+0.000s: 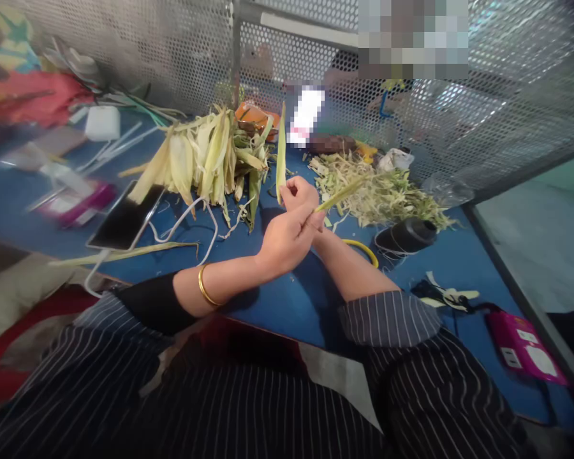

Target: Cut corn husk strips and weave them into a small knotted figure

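Observation:
My forearms cross over the blue table. My left hand (287,239) is closed on a thin green husk strip (342,193) that slants up to the right. Behind it, my right hand (299,191) pinches a pale green husk piece (281,153) standing nearly upright. A bundle of dried corn husks (203,156) lies left of my hands. On the right is a heap of shredded husk (387,194).
A black thread spool (406,236) lies right of my forearm, near a yellow ring (363,250). A phone (124,217) with a white cable lies left. Pink power strip (526,347) sits at the right edge. A perforated metal screen (186,57) stands behind.

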`<state>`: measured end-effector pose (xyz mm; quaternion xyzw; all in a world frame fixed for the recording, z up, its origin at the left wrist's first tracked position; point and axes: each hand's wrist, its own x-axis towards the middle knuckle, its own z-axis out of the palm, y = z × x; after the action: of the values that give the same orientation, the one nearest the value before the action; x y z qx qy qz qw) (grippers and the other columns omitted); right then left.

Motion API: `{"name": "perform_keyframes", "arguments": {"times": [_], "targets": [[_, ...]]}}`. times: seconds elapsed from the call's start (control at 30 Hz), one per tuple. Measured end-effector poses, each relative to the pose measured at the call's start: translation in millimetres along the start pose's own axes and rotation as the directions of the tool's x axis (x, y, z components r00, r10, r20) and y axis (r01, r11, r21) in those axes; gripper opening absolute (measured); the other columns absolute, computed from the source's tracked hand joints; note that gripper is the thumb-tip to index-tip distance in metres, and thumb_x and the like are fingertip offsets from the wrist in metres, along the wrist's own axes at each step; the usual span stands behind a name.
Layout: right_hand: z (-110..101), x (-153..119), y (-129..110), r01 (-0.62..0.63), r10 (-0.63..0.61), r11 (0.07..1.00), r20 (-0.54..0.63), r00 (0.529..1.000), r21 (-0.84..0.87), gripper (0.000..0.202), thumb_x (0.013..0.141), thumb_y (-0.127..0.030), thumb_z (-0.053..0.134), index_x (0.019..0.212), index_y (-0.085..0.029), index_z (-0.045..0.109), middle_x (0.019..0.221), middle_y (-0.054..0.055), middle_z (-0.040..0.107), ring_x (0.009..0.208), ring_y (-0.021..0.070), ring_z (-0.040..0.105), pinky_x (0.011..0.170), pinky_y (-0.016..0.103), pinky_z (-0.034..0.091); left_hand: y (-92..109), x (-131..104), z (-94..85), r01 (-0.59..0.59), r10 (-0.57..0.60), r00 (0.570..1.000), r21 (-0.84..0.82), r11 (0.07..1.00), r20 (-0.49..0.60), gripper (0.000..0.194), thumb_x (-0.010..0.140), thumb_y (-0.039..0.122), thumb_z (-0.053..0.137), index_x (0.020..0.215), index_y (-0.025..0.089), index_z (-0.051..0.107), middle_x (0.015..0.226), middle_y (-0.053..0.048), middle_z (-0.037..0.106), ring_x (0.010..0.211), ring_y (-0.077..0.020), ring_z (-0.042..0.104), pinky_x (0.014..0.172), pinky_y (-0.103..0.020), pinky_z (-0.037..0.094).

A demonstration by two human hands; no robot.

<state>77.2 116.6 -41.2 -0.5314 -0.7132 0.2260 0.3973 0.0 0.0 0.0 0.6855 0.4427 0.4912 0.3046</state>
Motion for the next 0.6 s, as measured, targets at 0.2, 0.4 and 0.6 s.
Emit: {"name": "perform_keyframes", "arguments": {"times": [0.2,0.4,0.6], "targets": [[-18,-16,0,-0.093,0.087,0.937,0.031,0.996,0.337,0.013,0.074,-0.031,0.058,0.071,-0.02,0.052,0.06,-0.003,0.054,0.056,0.011,0.047,0.054,0.025,0.037,-8,14,-1.3,0.171,-0.202,0.969,-0.205,0.964,-0.144,0.023,0.091,0.039,0.045,0.083,0.019,0.056,0.061,0.002,0.053,0.061,-0.0108,0.051,0.056,-0.025,0.04],[-58,-54,-5,-0.184,0.147,0.828,0.113,0.983,0.53,0.013,0.073,-0.029,0.063,0.071,-0.018,0.055,0.053,-0.005,0.054,0.047,0.0079,0.043,0.05,0.022,0.034,-20,29,-8.2,0.461,-0.528,0.849,-0.468,0.754,-0.014,0.017,0.086,0.036,0.055,0.089,0.019,0.054,0.05,0.009,0.029,0.04,-0.0048,0.026,0.04,-0.024,0.02],[-76,-88,-2,-0.23,0.15,0.79,0.184,0.971,0.568,0.017,0.072,-0.032,0.069,0.073,-0.019,0.057,0.056,-0.004,0.058,0.05,0.009,0.049,0.053,0.024,0.039,-25,26,-1.8,0.611,-0.59,0.782,-0.436,0.661,0.201,0.017,0.075,0.028,0.07,0.079,0.019,0.056,0.048,0.009,0.028,0.04,-0.0035,0.02,0.044,-0.026,0.013]]}}
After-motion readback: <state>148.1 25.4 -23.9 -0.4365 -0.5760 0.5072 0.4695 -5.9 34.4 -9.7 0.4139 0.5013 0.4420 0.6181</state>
